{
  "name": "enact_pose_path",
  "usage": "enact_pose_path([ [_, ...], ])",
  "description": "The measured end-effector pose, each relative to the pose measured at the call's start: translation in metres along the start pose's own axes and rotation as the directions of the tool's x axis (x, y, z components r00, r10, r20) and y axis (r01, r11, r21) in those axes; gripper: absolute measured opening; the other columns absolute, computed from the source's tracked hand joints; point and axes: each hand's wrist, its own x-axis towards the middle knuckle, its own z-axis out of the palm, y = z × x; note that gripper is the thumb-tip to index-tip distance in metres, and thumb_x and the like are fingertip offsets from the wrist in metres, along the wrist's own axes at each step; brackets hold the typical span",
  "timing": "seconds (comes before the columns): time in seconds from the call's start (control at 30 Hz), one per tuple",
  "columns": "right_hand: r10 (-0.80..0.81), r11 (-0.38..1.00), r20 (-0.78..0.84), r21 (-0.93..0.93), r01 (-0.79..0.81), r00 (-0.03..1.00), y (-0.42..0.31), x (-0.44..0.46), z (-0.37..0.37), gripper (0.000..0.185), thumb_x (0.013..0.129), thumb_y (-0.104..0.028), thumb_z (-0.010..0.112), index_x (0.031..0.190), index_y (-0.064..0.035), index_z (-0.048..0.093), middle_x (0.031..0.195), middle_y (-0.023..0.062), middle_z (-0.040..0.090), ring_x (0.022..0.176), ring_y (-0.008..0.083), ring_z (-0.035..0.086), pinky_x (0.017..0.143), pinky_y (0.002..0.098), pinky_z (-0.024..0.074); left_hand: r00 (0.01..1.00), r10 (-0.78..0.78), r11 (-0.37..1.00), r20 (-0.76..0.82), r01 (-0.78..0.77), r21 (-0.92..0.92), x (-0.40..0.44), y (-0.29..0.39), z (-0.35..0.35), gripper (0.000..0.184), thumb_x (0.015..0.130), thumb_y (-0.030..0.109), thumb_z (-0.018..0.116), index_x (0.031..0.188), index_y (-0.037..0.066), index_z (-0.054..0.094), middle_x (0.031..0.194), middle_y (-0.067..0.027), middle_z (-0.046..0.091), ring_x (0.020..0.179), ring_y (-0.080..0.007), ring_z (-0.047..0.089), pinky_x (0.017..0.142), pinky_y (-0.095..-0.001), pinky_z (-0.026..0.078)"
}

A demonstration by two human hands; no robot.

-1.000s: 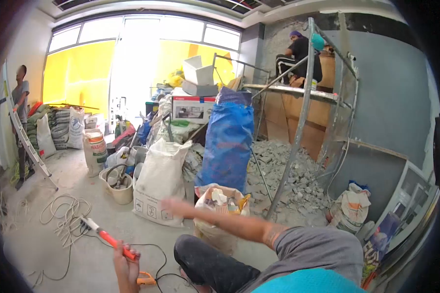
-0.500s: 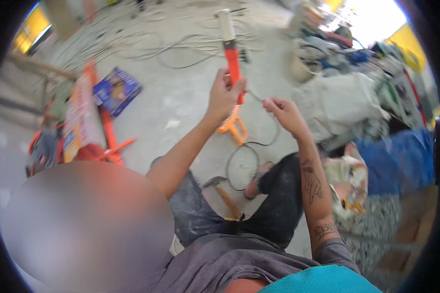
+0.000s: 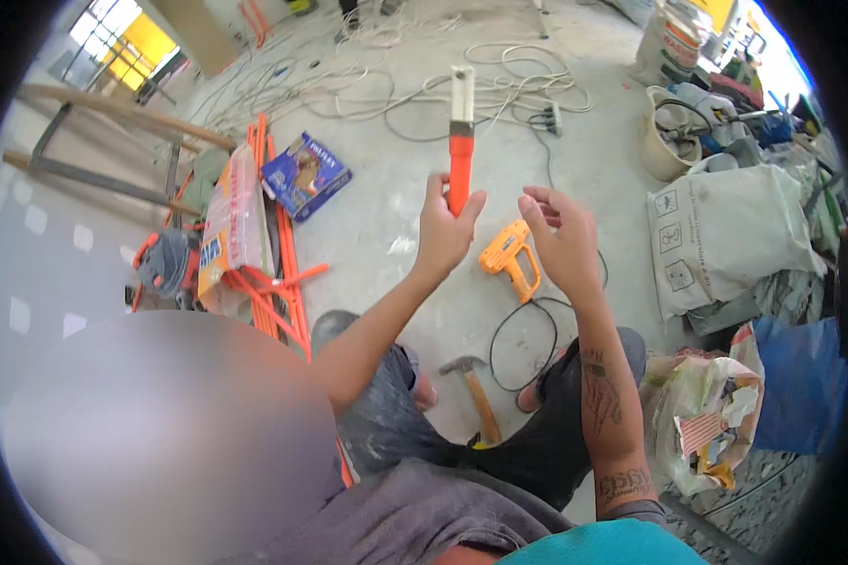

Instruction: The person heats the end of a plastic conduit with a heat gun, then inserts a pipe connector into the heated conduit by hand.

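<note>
My left hand (image 3: 448,231) is closed around the lower end of a short orange plastic pipe (image 3: 461,169). The pipe points away from me and carries a grey band and a pale, trough-like tip (image 3: 462,94). To its right, my right hand (image 3: 565,235) is raised with the fingers slightly curled and apart, holding nothing visible. On the floor between and below the hands lies a yellow-orange heat gun (image 3: 507,256); its black cord (image 3: 496,350) loops toward my feet. A claw hammer (image 3: 481,400) with a wooden handle rests between my legs.
Orange pipes (image 3: 285,254), a printed sack (image 3: 231,221) and a blue box (image 3: 306,176) lie at left. Pale cables (image 3: 386,89) spread across the far floor. At right are a white sack (image 3: 725,226), a bucket (image 3: 664,146) and an open rubbish bag (image 3: 664,410).
My right hand has gone from pinched fingers to looser, opened ones. The left hand still grips the orange pipe. The camera view has shifted, so the surroundings sit further right.
</note>
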Motion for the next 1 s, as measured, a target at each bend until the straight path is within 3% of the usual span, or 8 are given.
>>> enact_pose_path([
  [0.07,0.115,0.991,-0.019,0.065,-0.114,0.993,-0.004,-0.001,-0.007,0.036,0.096,-0.027,0.066,0.115,0.0036,0.068,0.104,0.0162,0.073,0.092,0.0235,0.07,0.081,0.0347,0.055,0.985,0.166,0.966,-0.05,-0.152,0.209,0.002,0.0,0.008,0.036,0.095,0.024,0.068,0.115,0.001,0.05,0.076,-0.0058,0.06,0.065,-0.0124,0.057,0.06,-0.0289,0.047],
  [0.23,0.113,0.984,-0.194,0.158,-0.082,0.974,0.016,0.0,-0.019,0.031,0.097,-0.023,0.064,0.118,0.0011,0.067,0.104,0.0152,0.072,0.09,0.021,0.069,0.082,0.0334,0.0545,0.983,0.15,0.977,0.106,-0.164,0.135,0.001,0.012,0.015,0.031,0.099,0.029,0.063,0.102,-0.001,0.057,0.07,-0.0033,0.057,0.065,-0.0112,0.053,0.059,-0.0281,0.042],
  [0.3,-0.004,1.0,-0.36,0.021,0.013,0.933,0.013,0.001,-0.036,0.03,0.096,-0.019,0.064,0.121,-0.0012,0.066,0.11,0.0148,0.07,0.096,0.0219,0.067,0.084,0.0338,0.0532,0.968,0.084,0.995,0.238,-0.096,0.04,0.004,0.005,0.01,0.032,0.103,0.035,0.057,0.096,0.004,0.061,0.063,0.0057,0.047,0.048,-0.0027,0.037,0.043,-0.0218,0.03],
  [0.33,0.011,1.0,-0.363,0.009,-0.008,0.932,0.012,0.003,-0.045,0.03,0.096,-0.019,0.064,0.121,-0.0012,0.066,0.11,0.0148,0.07,0.096,0.0219,0.067,0.084,0.0338,0.0532,0.965,0.068,0.996,0.252,-0.079,0.032,0.002,0.012,0.007,0.032,0.103,0.035,0.057,0.096,0.004,0.061,0.063,0.0057,0.047,0.048,-0.0027,0.037,0.043,-0.0218,0.03],
  [0.4,-0.296,0.95,-0.474,-0.237,0.203,0.829,0.011,0.008,-0.059,0.031,0.095,-0.018,0.065,0.123,-0.0032,0.065,0.116,0.015,0.068,0.104,0.0263,0.065,0.088,0.0367,0.0514,0.883,-0.242,0.956,0.402,0.288,-0.058,-0.003,0.03,-0.004,0.038,0.103,0.043,0.054,0.096,0.006,0.061,0.059,0.0065,0.043,0.043,-0.0013,0.032,0.038,-0.0205,0.024],
  [0.63,-0.424,0.858,-0.31,-0.438,0.268,0.851,0.024,0.006,-0.068,0.03,0.095,-0.017,0.064,0.121,-0.0042,0.067,0.118,0.0175,0.068,0.108,0.0343,0.063,0.092,0.0427,0.0489,0.693,-0.38,0.882,0.613,0.472,0.013,-0.008,0.036,-0.021,0.041,0.104,0.045,0.05,0.096,0.006,0.059,0.055,0.0069,0.037,0.039,-0.002,0.026,0.035,-0.0209,0.02],
  [0.77,-0.375,0.88,-0.288,-0.409,0.242,0.881,0.027,0.023,-0.07,0.021,0.094,-0.016,0.064,0.109,-0.0022,0.072,0.101,0.017,0.071,0.095,0.0323,0.067,0.084,0.0398,0.0513,0.618,-0.398,0.876,0.678,0.475,0.082,-0.009,0.037,-0.02,0.039,0.103,0.045,0.051,0.096,0.008,0.059,0.057,0.0076,0.036,0.041,-0.0018,0.025,0.037,-0.0217,0.016],
  [1.0,-0.199,0.92,-0.38,-0.39,0.038,0.904,0.026,0.008,-0.071,0.015,0.089,-0.014,0.069,0.099,-0.0062,0.077,0.085,0.0134,0.071,0.071,0.0245,0.067,0.07,0.0338,0.0516,0.669,-0.347,0.903,0.657,0.428,0.041,-0.019,0.033,-0.006,0.039,0.104,0.046,0.05,0.095,0.009,0.059,0.059,0.0078,0.037,0.042,-0.0017,0.024,0.037,-0.0217,0.017],
])
